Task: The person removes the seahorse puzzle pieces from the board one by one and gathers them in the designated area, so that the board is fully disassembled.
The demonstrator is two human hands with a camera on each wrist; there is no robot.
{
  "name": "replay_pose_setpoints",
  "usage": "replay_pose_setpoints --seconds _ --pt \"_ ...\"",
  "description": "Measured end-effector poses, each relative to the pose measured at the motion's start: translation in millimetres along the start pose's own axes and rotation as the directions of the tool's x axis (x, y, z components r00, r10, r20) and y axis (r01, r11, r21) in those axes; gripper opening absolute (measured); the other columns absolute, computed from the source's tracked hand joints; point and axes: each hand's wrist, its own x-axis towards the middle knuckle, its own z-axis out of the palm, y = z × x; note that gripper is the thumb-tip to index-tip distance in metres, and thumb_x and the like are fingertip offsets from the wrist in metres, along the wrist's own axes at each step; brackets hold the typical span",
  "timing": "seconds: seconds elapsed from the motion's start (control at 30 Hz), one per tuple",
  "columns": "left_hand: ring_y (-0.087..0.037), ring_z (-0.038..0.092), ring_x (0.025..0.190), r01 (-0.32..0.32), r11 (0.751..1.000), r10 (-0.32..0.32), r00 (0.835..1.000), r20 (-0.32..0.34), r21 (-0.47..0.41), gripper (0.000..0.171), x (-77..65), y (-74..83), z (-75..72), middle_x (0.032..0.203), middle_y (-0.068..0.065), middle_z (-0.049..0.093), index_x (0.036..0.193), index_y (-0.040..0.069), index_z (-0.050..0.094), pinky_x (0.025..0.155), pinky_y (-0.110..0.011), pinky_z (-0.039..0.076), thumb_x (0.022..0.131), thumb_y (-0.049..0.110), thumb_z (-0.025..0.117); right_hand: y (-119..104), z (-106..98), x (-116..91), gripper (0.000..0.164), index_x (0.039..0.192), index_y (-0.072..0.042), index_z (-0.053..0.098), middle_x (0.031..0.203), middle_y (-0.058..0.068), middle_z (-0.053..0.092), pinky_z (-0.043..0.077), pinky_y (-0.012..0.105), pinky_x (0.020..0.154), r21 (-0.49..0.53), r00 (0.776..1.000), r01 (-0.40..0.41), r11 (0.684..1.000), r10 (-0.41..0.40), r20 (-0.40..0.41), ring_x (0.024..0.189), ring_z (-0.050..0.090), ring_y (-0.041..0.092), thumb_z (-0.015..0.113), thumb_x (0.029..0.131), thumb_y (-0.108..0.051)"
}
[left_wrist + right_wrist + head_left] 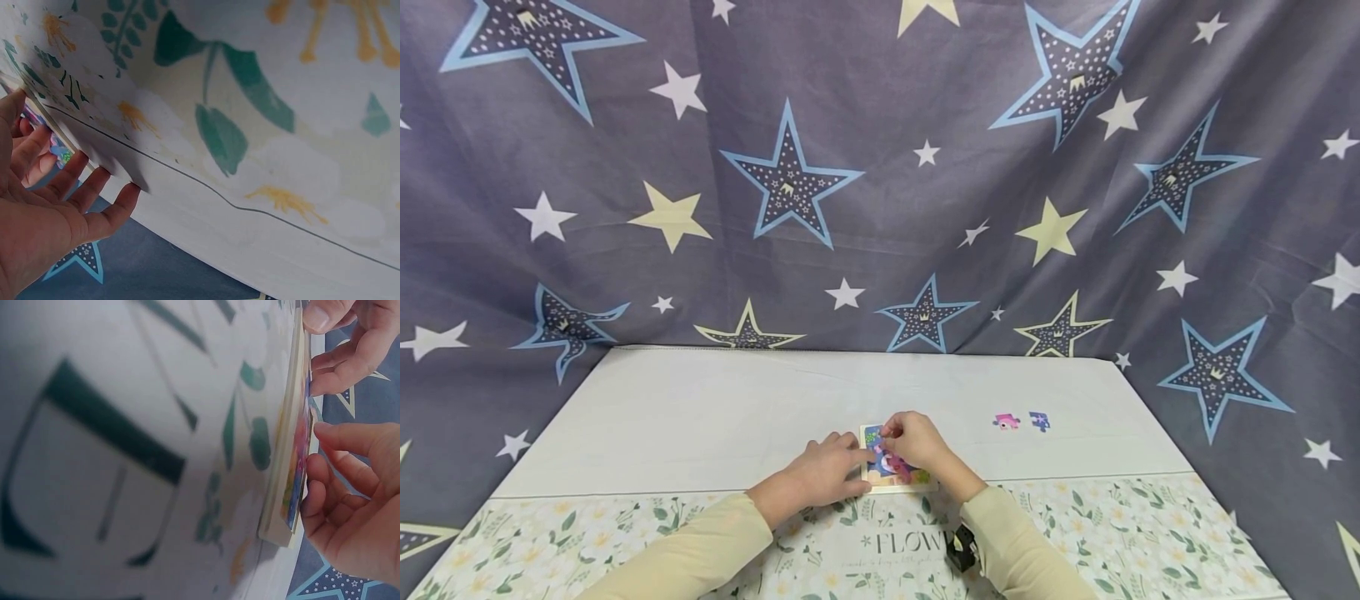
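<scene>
A small framed jigsaw puzzle (887, 468) with a colourful picture lies on the table, its pale rim (278, 526) showing from the side in the right wrist view. My left hand (829, 472) steadies the left side of the frame, with fingers spread and some fingertips on the picture. In the left wrist view the left hand (56, 212) touches the frame's edge and the tabletop. Above the picture, my right hand (917, 442) has its fingers curled and pinches a small puzzle piece, mostly hidden by the fingertips. The right hand (356, 494) stays close to the picture surface.
Two loose puzzle pieces, one pink (1006, 422) and one blue (1040, 421), lie to the right on the white part of the table (737, 417). A floral cloth (820, 542) covers the near part. Behind hangs a grey star-patterned curtain (880, 208).
</scene>
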Motion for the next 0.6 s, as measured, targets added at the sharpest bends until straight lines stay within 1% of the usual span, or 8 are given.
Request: replay_pose_setpoints --seconds 0.2,0.6 --pt "-0.019 0.049 0.095 0.005 1.0 -0.005 1.0 0.006 -0.004 0.045 0.5 0.0 0.2 0.111 -0.004 0.055 0.127 0.023 0.058 0.08 -0.054 0.045 0.088 0.045 0.06 0.8 0.2 0.9 0.003 0.086 -0.009 0.066 0.078 0.0 0.058 0.042 0.024 0.063 -0.003 1.0 -0.002 1.0 0.002 -0.007 0.07 0.05 0.012 0.068 0.084 -0.011" --pt "-0.018 0.048 0.092 0.005 1.0 -0.005 1.0 -0.004 -0.021 0.044 0.3 0.4 1.5 0.108 -0.003 0.055 0.125 0.022 0.06 0.08 -0.054 0.045 0.087 0.044 0.061 3.2 -1.4 3.5 0.004 0.084 -0.008 0.068 0.074 0.0 0.059 0.039 0.023 0.06 -0.036 0.998 0.039 0.999 -0.041 -0.056 0.066 0.047 0.011 0.069 0.083 -0.012"
